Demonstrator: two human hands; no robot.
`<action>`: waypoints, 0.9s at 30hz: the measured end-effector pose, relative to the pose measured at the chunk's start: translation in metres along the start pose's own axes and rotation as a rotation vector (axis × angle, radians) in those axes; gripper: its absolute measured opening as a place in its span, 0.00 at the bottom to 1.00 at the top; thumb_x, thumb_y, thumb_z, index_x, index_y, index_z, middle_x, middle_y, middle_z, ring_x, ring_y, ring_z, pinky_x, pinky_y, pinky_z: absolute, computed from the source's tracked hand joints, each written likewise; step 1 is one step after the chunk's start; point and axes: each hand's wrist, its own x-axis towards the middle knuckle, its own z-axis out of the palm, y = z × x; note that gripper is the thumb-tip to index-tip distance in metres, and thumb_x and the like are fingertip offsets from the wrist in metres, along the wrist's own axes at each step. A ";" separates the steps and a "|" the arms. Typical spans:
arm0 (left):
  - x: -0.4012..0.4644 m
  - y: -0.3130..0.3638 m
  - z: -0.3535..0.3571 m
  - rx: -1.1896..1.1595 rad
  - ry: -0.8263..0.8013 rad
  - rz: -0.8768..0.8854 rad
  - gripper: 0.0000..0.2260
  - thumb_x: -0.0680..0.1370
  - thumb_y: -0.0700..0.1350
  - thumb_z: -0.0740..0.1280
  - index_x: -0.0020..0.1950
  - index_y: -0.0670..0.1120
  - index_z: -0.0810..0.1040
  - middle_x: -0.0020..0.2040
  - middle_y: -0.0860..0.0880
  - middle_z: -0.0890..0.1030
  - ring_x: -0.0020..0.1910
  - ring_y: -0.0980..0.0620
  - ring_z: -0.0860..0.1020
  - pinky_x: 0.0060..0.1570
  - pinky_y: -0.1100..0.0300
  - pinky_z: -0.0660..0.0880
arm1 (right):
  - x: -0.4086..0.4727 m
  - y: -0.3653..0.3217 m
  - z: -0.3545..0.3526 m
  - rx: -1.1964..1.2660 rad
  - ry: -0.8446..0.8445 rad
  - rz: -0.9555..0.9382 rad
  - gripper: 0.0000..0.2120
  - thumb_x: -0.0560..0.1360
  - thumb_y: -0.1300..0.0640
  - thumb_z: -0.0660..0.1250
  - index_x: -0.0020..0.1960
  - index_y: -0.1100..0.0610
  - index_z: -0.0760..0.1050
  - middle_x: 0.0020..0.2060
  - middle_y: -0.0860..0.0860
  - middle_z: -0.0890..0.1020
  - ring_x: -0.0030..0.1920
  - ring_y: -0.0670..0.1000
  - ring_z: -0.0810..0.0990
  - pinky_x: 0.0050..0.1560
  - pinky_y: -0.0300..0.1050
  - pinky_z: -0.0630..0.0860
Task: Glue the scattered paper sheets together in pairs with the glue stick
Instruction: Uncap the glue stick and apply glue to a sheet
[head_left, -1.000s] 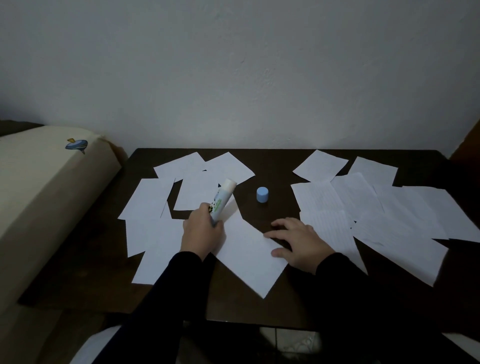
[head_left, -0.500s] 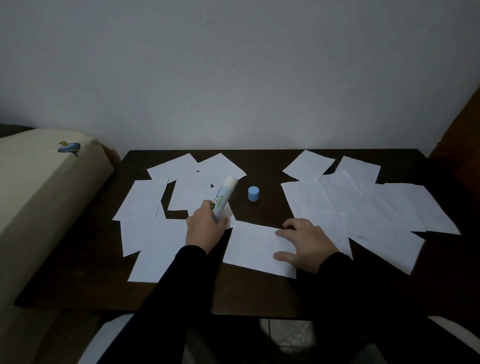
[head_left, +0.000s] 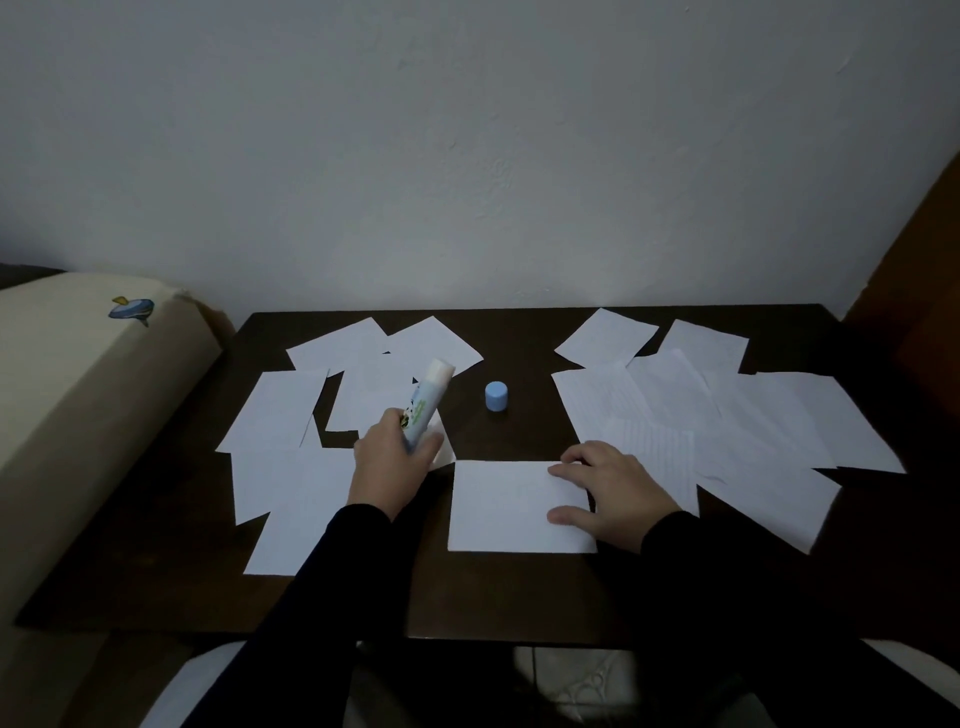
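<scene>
Glue stick (head_left: 423, 405), label print illegible

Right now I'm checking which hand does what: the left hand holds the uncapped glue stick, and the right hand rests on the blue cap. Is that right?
Not quite. In the head view the right hand rests on the centre paper sheet, not on the blue cap, which stands alone on the table. The left hand does hold the uncapped glue stick.

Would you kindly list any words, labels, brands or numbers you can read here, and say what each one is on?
No text is readable.
Glue stick in the left hand: a printed label with green marks and a small picture, too blurred to read.
Paper sheets on the right: faint ruled lines, no words visible.
Blue cap: no marking visible.
</scene>
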 end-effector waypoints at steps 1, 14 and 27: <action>-0.003 0.006 -0.001 -0.042 -0.009 0.009 0.20 0.76 0.57 0.68 0.62 0.48 0.69 0.58 0.48 0.76 0.55 0.50 0.75 0.53 0.52 0.77 | 0.000 -0.001 0.001 0.002 0.011 -0.006 0.28 0.76 0.37 0.61 0.72 0.48 0.67 0.69 0.46 0.67 0.69 0.47 0.63 0.71 0.47 0.59; -0.056 0.054 -0.026 -0.797 -0.117 0.002 0.09 0.77 0.51 0.68 0.55 0.50 0.79 0.49 0.50 0.79 0.49 0.51 0.77 0.42 0.63 0.75 | -0.006 0.013 -0.011 -0.110 -0.110 -0.003 0.26 0.79 0.39 0.56 0.74 0.48 0.64 0.74 0.47 0.61 0.74 0.49 0.57 0.73 0.55 0.58; -0.085 0.056 0.014 -0.354 -0.511 0.260 0.18 0.78 0.50 0.67 0.64 0.53 0.65 0.57 0.53 0.77 0.53 0.56 0.75 0.57 0.58 0.73 | -0.008 0.024 0.000 -0.065 -0.186 0.017 0.38 0.74 0.36 0.64 0.78 0.47 0.54 0.78 0.45 0.50 0.77 0.51 0.47 0.74 0.56 0.51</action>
